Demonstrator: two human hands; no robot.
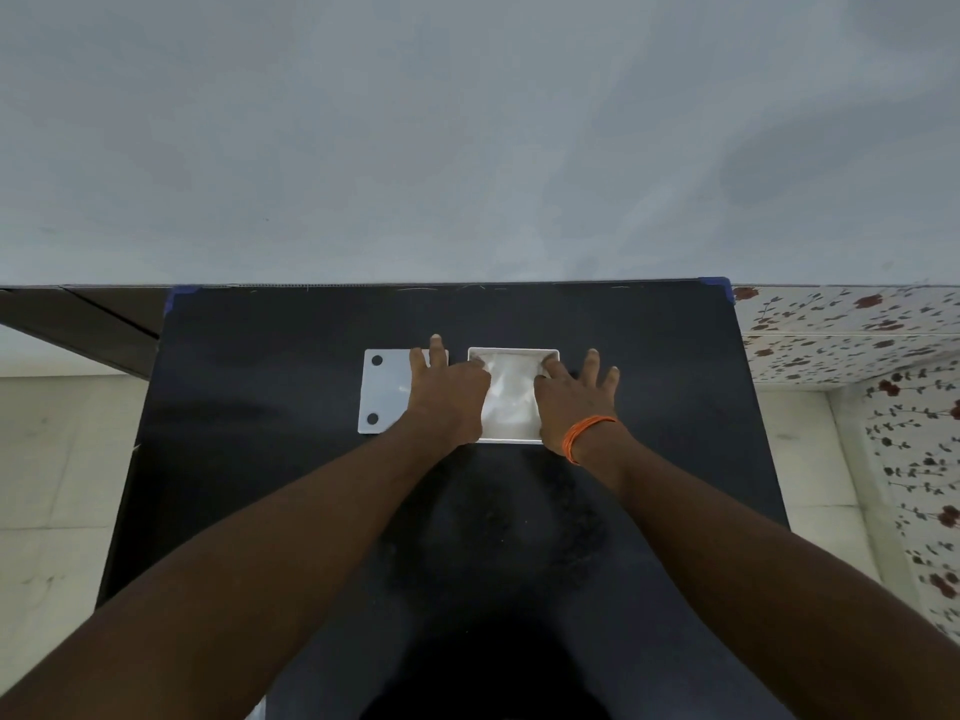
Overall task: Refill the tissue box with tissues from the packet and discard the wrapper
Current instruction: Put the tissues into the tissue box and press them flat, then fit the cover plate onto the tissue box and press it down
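Note:
A white open tissue box [513,351] sits on the black table [291,459], a little past the middle. Inside it lies a packet of tissues [511,394] in clear wrapper. My left hand [447,394] rests at the box's left side with its fingers on the packet's left edge. My right hand [571,394] is at the box's right side, its first fingers on the packet's far right corner and the other fingers spread outside the box. A flat white lid [387,392] with two dark round dots lies just left of the box, partly under my left hand.
The table's far edge meets a plain grey wall [467,148]. Blue tape marks the table's far corners [719,284]. A floral-patterned surface [857,330] lies to the right and pale floor tiles [57,485] to the left.

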